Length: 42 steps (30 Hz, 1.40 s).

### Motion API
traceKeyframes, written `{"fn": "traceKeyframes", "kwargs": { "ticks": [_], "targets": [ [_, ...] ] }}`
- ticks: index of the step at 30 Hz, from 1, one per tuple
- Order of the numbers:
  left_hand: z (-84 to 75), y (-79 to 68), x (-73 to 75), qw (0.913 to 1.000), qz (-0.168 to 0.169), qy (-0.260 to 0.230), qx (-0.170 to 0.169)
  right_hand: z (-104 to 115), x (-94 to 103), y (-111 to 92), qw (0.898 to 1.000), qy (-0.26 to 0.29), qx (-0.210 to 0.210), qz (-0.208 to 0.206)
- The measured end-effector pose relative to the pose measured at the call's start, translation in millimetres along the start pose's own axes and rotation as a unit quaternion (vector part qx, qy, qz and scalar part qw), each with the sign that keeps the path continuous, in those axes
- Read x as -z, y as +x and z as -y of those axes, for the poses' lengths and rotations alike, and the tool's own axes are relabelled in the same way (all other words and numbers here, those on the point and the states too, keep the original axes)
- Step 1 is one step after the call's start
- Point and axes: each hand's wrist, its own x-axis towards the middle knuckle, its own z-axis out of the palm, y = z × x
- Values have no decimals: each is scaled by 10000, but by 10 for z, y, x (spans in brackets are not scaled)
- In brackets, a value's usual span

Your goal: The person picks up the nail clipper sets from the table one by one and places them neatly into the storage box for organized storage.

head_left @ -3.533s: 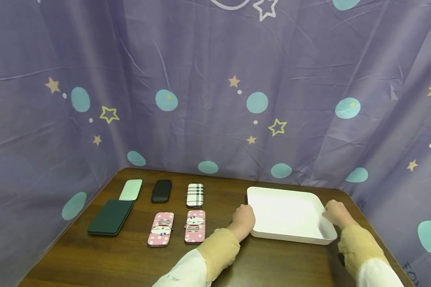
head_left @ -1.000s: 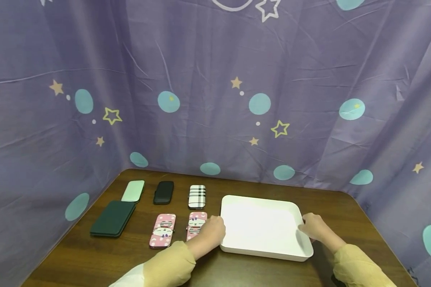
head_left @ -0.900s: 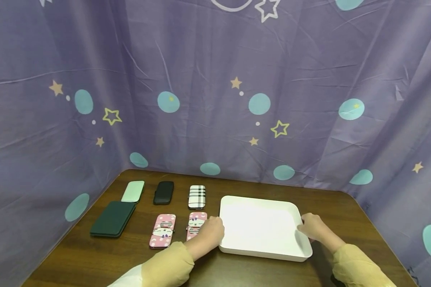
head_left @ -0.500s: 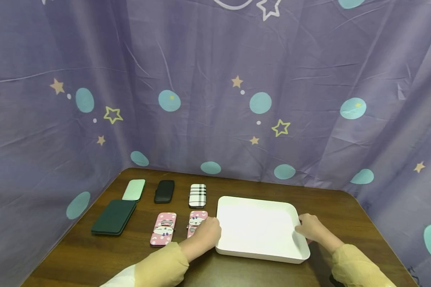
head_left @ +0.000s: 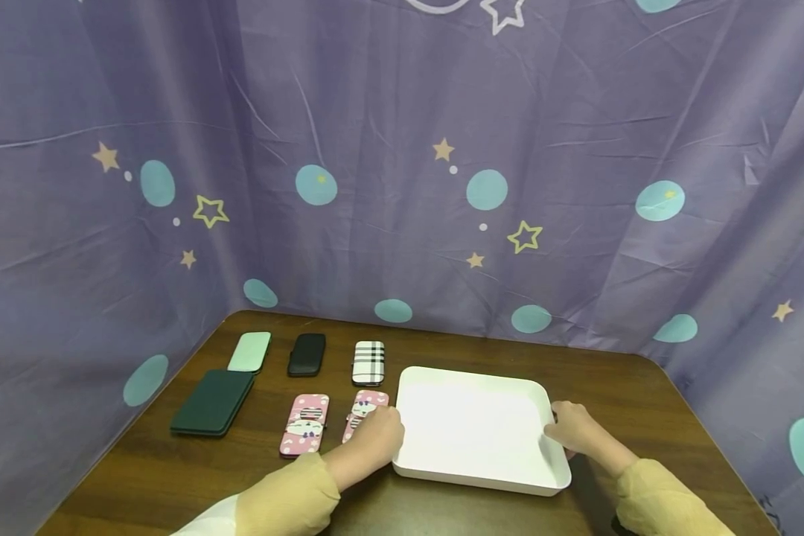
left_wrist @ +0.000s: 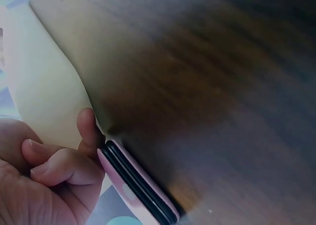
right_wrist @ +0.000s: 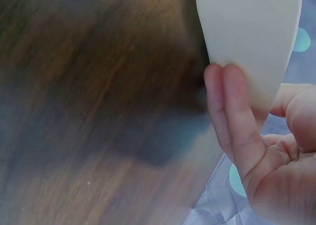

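Note:
A shallow white tray [head_left: 477,430] lies on the table between both hands. My left hand [head_left: 374,439] holds its left side, the curled fingers against the outer wall [left_wrist: 47,81] in the left wrist view. A pink cat-patterned case [head_left: 364,413], partly hidden by that hand, sits slightly turned; its dark-banded edge is right at the fingers in the left wrist view. My right hand [head_left: 579,432] grips the tray's right side. In the right wrist view, two fingers [right_wrist: 237,111] lie flat along the outer wall, with the thumb around at the rim.
Left of the tray, another pink case [head_left: 304,426], a plaid case [head_left: 368,363], a black case [head_left: 307,354], a mint-green case [head_left: 250,352] and a larger dark green case [head_left: 213,402] lie on the brown table [head_left: 429,514]. A purple curtain [head_left: 388,112] stands behind.
The tray has slid left and toward the person, both hands moving with it. The pink case beside my left hand has turned slightly; the other cases stay put.

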Motion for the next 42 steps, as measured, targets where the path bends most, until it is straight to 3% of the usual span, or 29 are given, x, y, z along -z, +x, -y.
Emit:
{"fn": "traceKeyframes", "kwargs": {
  "ticks": [8, 18, 20, 26, 30, 37, 42],
  "targets": [
    [33, -54, 62, 10000, 70, 31, -58, 59, -17, -72, 9999, 132, 28, 41],
    [74, -66, 136, 9983, 363, -405, 184, 59, -45, -125, 9995, 326, -62, -3],
    [99, -34, 192, 9988, 293, -382, 125, 59, -47, -132, 9994, 340, -51, -21],
    [215, 157, 392, 9983, 81, -420, 406, 59, -56, -147, 9994, 348, -55, 4],
    [300, 278, 460, 9979, 60, 19, 652, 60, -66, -154, 9993, 374, -51, 3],
    [401, 375, 411, 9866, 1124, 263, 1155, 68, -82, -157, 9992, 395, -84, 21],
    [424, 405, 367, 9850, 1309, 40, 1126, 86, -97, -162, 9993, 369, 1, -5]
  ]
}}
